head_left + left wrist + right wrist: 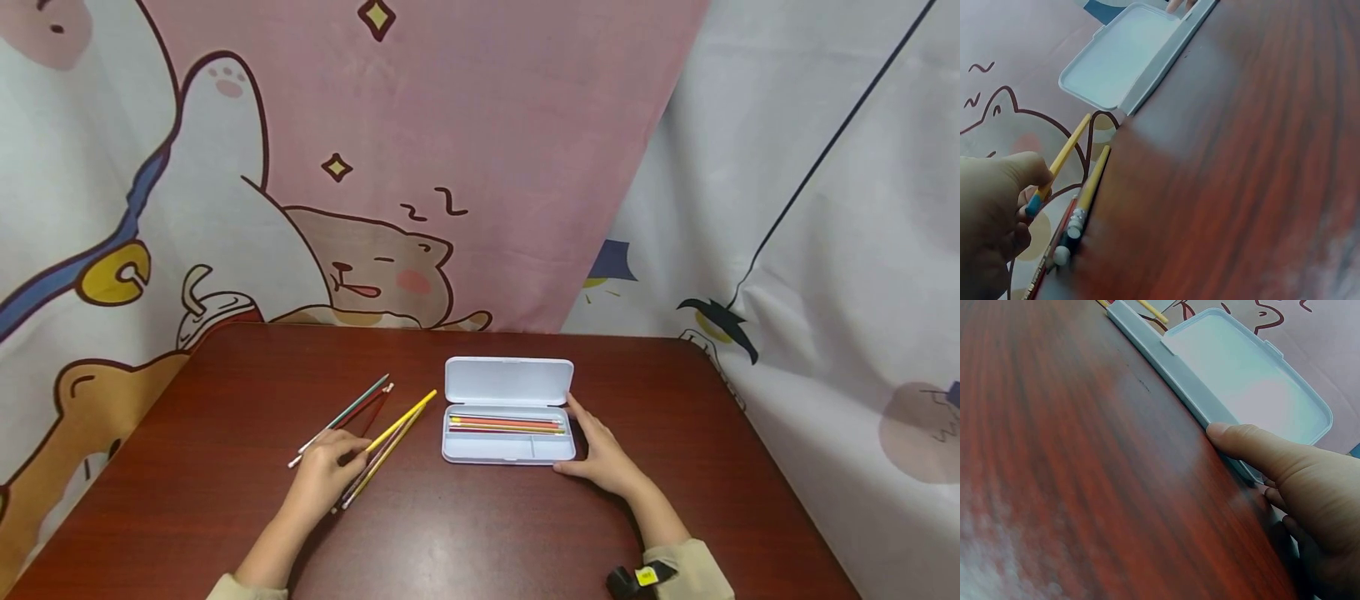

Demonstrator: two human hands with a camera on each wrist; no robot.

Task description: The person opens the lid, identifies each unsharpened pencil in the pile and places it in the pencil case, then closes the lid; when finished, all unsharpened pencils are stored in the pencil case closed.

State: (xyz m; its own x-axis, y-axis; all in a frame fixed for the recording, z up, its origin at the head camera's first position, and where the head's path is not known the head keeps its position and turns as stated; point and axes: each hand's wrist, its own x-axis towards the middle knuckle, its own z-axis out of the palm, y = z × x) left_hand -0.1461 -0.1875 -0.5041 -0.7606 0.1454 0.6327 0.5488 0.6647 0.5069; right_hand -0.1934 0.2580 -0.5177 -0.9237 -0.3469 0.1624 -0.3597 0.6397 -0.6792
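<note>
My left hand pinches a yellow pencil between thumb and fingers, raised a little above the table and slanting up toward the far right. In the left wrist view its near end is blue. An open white pencil case lies right of it, its lid tipped up at the back. Several coloured pencils lie side by side in its long rear compartment. My right hand grips the case's right end, thumb on the front edge, with fingers partly hidden behind the end.
Loose pencils lie around the left hand: a teal one, dark red ones and a yellowish one with a white tip. The brown table reaches back to a cartoon-printed cloth. A black strap is on the right wrist.
</note>
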